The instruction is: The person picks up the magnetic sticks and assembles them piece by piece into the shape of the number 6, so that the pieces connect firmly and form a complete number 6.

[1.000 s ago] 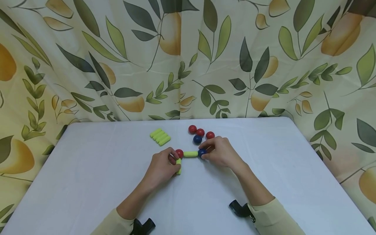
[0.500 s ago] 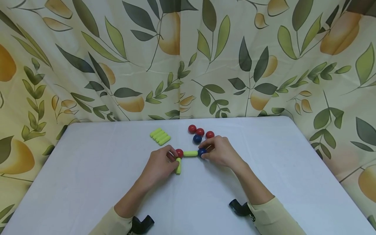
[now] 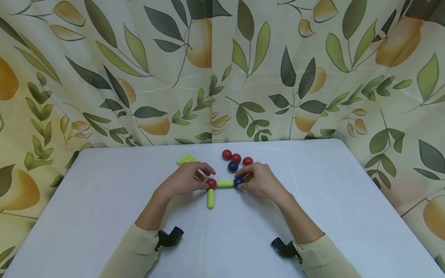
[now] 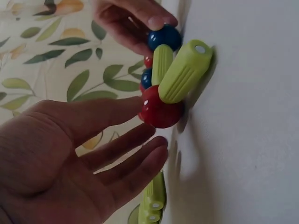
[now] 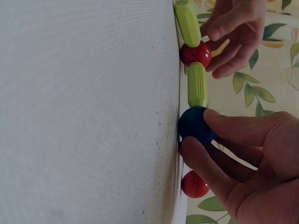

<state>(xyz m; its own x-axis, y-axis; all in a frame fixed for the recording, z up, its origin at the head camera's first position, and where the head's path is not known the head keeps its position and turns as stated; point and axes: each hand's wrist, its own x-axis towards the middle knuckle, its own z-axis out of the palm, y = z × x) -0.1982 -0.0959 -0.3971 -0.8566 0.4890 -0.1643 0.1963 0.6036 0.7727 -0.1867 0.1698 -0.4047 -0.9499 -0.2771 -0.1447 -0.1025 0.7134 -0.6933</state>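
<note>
**Let go, and it stays put!**

A moment ago, the left hand (image 3: 184,179) was on the near green stick (image 3: 210,199). Now it has let go and moved up beside the red ball (image 3: 211,183). The stick stays against the ball, pointing toward the person, so it looks joined on all by itself. The left grip is loose, with fingers apart and holding nothing. Its thumb is right by the red ball, but I can't tell if they touch.

The right hand (image 3: 260,179) has a closed grip, pinching the blue ball (image 5: 195,125). The middle green stick (image 3: 225,184) goes from the red ball to the blue ball. This shape sits near the middle of the counter (image 3: 104,212).

I can't see any box or cup. The spare blue ball (image 3: 233,166) and three spare red balls (image 3: 226,155) lie right on the counter, at the back. The spare green sticks (image 3: 185,158) are there too, partly hidden by the left hand.
</note>
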